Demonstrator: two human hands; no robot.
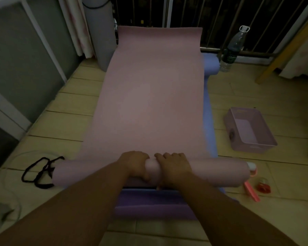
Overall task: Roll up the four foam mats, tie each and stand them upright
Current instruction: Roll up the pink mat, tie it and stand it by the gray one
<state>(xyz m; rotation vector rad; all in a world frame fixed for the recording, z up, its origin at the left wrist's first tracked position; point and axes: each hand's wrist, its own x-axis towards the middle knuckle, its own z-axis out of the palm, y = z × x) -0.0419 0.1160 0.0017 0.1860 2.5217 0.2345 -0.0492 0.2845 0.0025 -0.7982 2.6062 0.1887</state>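
Note:
A pink foam mat lies unrolled on the floor, running away from me, its far end curling up against a railing. Its near end is wound into a thick roll lying crosswise. My left hand and my right hand sit side by side on the middle of that roll, fingers curled over its top. A blue mat lies under the pink one, showing along the right edge. A purple mat lies flat under my forearms. A grey rolled mat stands upright at the back left. A black cord lies by the roll's left end.
A pink plastic bin sits on the tiled floor to the right. A clear water bottle stands by the railing. A pink tool and a small red item lie near the roll's right end. A wooden leg is at far right.

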